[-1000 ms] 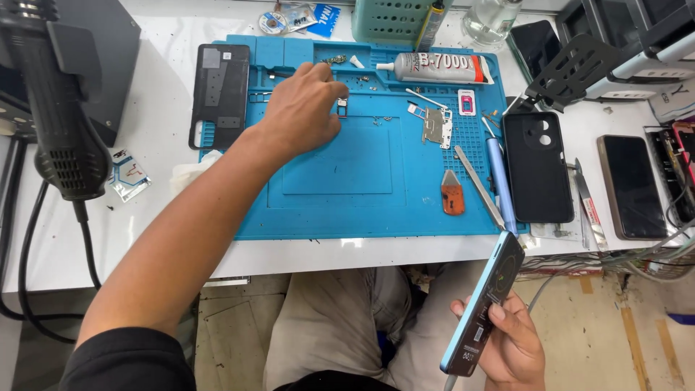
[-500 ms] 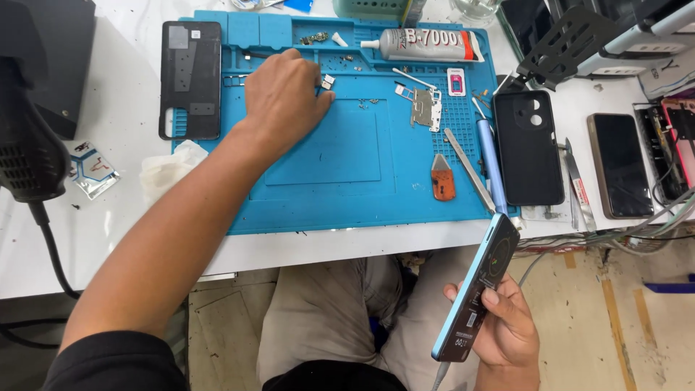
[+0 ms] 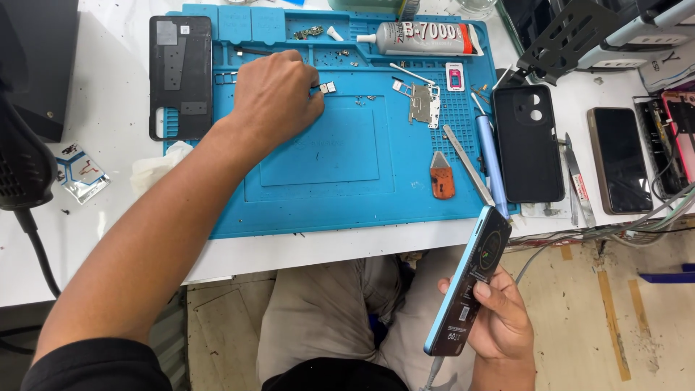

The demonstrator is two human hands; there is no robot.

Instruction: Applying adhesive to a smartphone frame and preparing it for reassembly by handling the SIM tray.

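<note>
My left hand [image 3: 274, 98] rests on the blue repair mat [image 3: 326, 195], fingers curled and pinching a small white part [image 3: 327, 87] near the mat's upper middle. My right hand [image 3: 499, 318] is down over my lap, gripping an opened phone [image 3: 469, 279] with a light blue frame, tilted on its edge with its dark inner side showing. On the mat lie a grey metal shield plate [image 3: 421, 103], a tube of glue [image 3: 423, 38], an orange pry tool [image 3: 441, 181] and a blue-handled screwdriver [image 3: 489, 156].
A black phone back panel [image 3: 181, 76] lies at the mat's left. A black phone case [image 3: 528, 141] and a dark phone [image 3: 619, 159] lie to the right, beside tweezers [image 3: 579, 185] and cables. A black hot-air tool [image 3: 22, 166] stands at far left. White tissue [image 3: 156, 168] sits by the mat.
My left hand stays at the top of the mat, fingers now pinched on the small white part. The phone in my right hand has risen slightly toward the table edge.
</note>
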